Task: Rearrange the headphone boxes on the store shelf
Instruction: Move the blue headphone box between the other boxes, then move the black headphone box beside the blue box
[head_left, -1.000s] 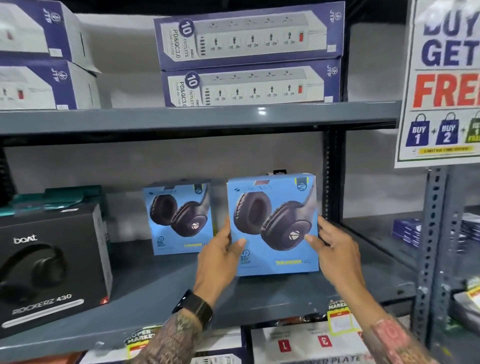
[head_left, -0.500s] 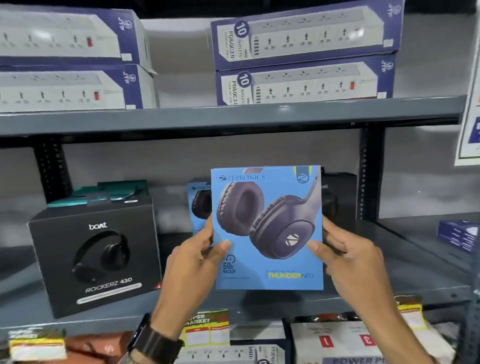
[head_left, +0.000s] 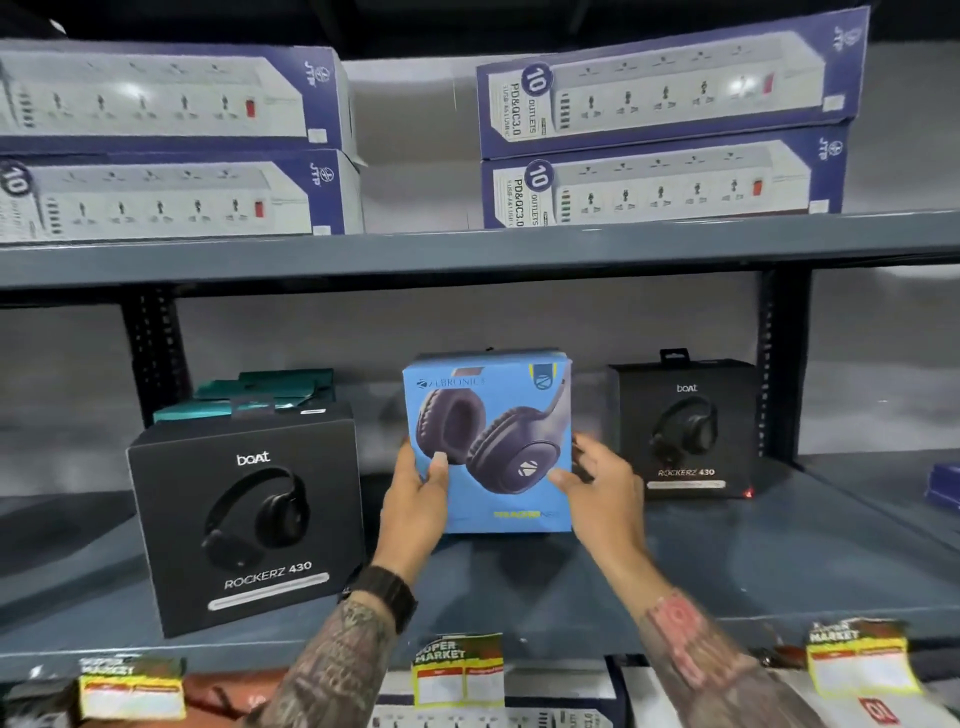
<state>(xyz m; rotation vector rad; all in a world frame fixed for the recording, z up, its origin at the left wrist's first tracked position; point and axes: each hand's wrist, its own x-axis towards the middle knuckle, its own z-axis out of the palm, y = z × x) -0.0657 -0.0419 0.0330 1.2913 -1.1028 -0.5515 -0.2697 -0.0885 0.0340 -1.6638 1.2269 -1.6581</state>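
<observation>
The blue Zebronics headphone box (head_left: 491, 441) stands upright near the middle of the grey metal shelf (head_left: 727, 561), its front facing out. The left hand (head_left: 415, 499) grips its left edge, thumb pressed on the front face and fingers wrapped behind. The right hand (head_left: 605, 488) holds the right edge the same way, thumb on the front by the printed ear cup. Whether the box's base rests on the shelf or hangs just above it cannot be told.

Just to the left, near the shelf's front edge, stands a large black boAt Rockerz 430 box (head_left: 249, 525), close beside the left wrist, which wears a dark watch (head_left: 387, 592). Behind that box lie teal boxes (head_left: 260, 395), partly hidden. To the right and further back stands a second black boAt Rockerz 430 box (head_left: 685, 431), near the right hand's knuckles but apart from them.

On the upper shelf (head_left: 467, 249) sit two stacks of blue-and-white power strip boxes (head_left: 660, 124), two high each. Yellow supermarket price tags (head_left: 457, 670) hang along the lower shelf's front lip.
</observation>
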